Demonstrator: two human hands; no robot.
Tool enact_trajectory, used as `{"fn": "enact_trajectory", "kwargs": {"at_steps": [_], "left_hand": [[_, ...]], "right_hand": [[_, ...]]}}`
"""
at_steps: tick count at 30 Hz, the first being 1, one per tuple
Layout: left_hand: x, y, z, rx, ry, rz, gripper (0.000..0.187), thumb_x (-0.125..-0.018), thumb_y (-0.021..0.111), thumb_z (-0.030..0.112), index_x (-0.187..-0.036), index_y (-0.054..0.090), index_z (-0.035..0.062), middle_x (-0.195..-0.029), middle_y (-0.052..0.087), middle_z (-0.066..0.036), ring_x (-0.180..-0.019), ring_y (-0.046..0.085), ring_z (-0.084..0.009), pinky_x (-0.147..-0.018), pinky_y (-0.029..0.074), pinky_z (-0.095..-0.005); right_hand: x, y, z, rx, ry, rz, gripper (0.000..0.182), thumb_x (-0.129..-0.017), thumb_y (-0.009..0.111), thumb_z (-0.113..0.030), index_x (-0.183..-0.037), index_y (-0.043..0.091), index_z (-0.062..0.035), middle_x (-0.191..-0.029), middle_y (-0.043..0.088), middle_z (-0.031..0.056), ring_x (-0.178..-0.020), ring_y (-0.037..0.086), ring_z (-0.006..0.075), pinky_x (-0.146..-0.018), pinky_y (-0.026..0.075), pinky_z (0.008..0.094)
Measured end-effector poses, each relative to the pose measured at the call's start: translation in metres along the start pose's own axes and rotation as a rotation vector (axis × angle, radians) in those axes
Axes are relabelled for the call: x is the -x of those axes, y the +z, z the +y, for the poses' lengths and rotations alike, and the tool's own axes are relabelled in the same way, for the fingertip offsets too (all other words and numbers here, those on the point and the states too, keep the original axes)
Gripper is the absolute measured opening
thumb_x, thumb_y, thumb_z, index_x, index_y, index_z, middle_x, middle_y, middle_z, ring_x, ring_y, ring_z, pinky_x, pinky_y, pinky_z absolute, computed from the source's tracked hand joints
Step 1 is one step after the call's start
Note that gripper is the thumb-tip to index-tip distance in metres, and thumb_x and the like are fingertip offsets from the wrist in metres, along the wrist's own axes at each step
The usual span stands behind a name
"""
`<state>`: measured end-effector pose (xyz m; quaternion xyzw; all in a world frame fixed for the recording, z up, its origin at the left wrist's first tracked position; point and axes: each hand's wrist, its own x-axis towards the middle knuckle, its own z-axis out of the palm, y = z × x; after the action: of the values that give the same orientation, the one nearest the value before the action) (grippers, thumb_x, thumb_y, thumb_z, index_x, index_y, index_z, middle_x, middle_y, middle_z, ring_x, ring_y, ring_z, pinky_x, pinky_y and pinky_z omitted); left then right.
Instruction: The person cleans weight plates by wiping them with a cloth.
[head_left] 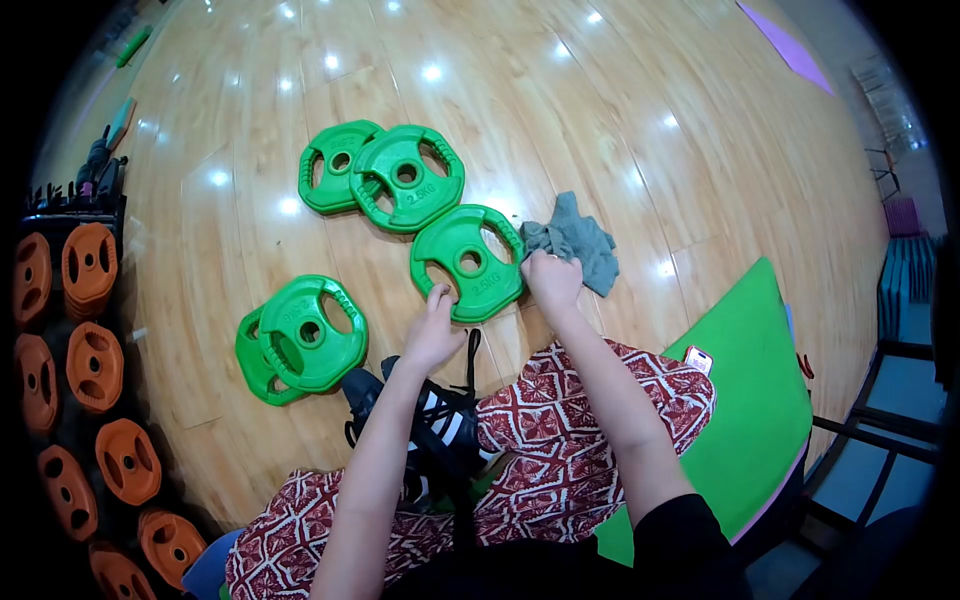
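Observation:
A green 2.5 kg weight plate (484, 288) lies on the wooden floor in front of me. My left hand (434, 332) grips its near left rim, fingers curled at the handle slot. At the plate's right edge, my right hand (553, 281) is closed on a bunched grey cloth (590, 250), which spreads out on the floor to the right. Beyond, a second green plate (425, 203) partly overlaps another green plate (330, 192). To the left, a green plate (328, 358) rests on top of one more green plate (254, 372).
Orange weight plates (97, 368) hang on a rack along the left side. A green mat (740, 400) is under me at the right, with a phone (698, 360) by my patterned trousers (570, 400). My black shoe (445, 425) is close to the plates.

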<state>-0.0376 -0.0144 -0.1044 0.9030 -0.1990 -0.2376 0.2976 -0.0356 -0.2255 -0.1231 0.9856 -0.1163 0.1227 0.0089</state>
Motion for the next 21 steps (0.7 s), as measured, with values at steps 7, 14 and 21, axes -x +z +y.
{"fn": "enact_trajectory", "kwargs": {"at_steps": [7,14,21], "left_hand": [[0.001,0.01,0.001,0.074,-0.001,0.088,0.051,-0.064,0.061,0.011,-0.109,0.038,0.0003,-0.128,0.028,-0.015,-0.096,0.05,-0.0368,-0.08,0.043,-0.042],[-0.001,0.003,0.001,0.059,-0.021,0.007,0.052,-0.065,0.061,0.011,-0.11,0.038,0.0001,-0.127,0.028,-0.015,-0.101,0.048,-0.0356,-0.083,0.042,-0.0415],[0.0,0.001,0.003,0.055,-0.006,0.038,0.051,-0.064,0.062,0.014,-0.109,0.042,0.0003,-0.125,0.033,-0.014,-0.102,0.047,-0.0347,-0.083,0.042,-0.0404]], "right_hand": [[0.03,-0.003,-0.019,-0.095,0.003,-0.013,0.018,-0.071,0.053,-0.02,-0.056,0.052,-0.0105,-0.048,0.055,0.0067,-0.041,0.052,0.0195,-0.053,0.037,0.0344],[0.003,0.008,-0.015,-0.061,-0.1,0.101,0.018,-0.068,0.055,-0.02,-0.053,0.05,-0.0118,-0.044,0.052,0.0046,-0.039,0.051,0.0177,-0.051,0.037,0.0334],[0.015,0.009,-0.015,-0.011,-0.09,0.109,0.018,-0.069,0.055,-0.019,-0.053,0.049,-0.0126,-0.044,0.052,0.0042,-0.039,0.052,0.0178,-0.05,0.037,0.0329]]}}
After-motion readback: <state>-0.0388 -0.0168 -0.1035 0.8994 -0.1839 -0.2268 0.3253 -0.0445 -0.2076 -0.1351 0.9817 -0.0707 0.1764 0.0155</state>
